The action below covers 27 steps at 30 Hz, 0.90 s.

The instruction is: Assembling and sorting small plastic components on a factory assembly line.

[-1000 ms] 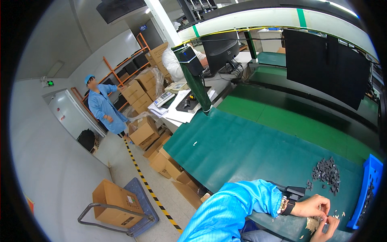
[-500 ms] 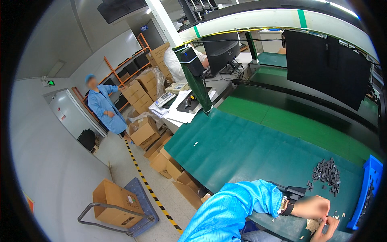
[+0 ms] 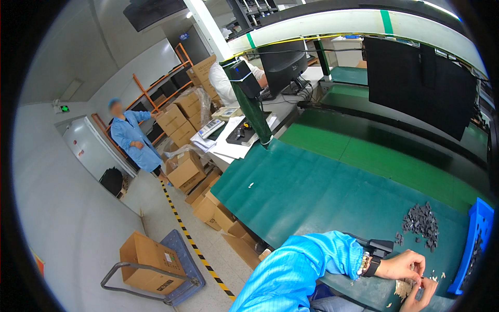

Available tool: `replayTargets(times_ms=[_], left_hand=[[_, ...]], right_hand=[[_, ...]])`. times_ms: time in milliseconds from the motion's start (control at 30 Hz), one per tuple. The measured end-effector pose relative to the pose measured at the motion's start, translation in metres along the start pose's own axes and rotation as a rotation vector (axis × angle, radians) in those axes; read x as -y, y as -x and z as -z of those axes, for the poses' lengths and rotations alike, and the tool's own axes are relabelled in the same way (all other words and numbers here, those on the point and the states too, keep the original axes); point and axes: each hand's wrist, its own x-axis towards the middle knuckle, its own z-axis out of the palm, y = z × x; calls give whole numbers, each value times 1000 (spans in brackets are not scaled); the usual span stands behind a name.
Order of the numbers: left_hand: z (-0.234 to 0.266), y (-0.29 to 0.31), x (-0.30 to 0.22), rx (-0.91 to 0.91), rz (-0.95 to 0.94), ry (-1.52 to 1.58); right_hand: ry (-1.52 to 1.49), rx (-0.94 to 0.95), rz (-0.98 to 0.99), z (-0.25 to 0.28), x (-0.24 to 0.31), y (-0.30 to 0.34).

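Observation:
My left hand, in a blue sleeve with a beaded bracelet and a black strap at the wrist, is bent with thumb and fingers pinched together. Its fingertips meet those of my right hand, which comes in from the lower edge. Whatever lies between them is too small to make out. Beneath the hands is a heap of pale, thin scraps, with a few more strewn around. Just beyond them a pile of small black parts lies on the green mat.
A blue bin holding black parts stands at the right. A green post rises at the mat's far left corner, near a monitor. Cartons, a loaded trolley and a person in a blue coat are at the left.
The fingers of my left hand have shifted slightly at the pinch, with both hands still together. The view has moved a little. Pile and bin look the same.

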Motion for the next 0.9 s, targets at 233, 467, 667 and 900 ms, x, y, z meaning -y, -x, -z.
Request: replayTargets(times_ms=[233,467,667,900], left_hand=[[3,3,-5,-13,57,-29],[-1,-2,-6,15,42,-63],[8,6,-20,-21,11,-130],[17,6,-26,66,105,-214]], right_hand=[[-14,2,19,0,8,-5],[59,13,27,7,4,-3],[-45,-20,-76,-6,0,3],[-81,-40,-114,-10,-2,1]])
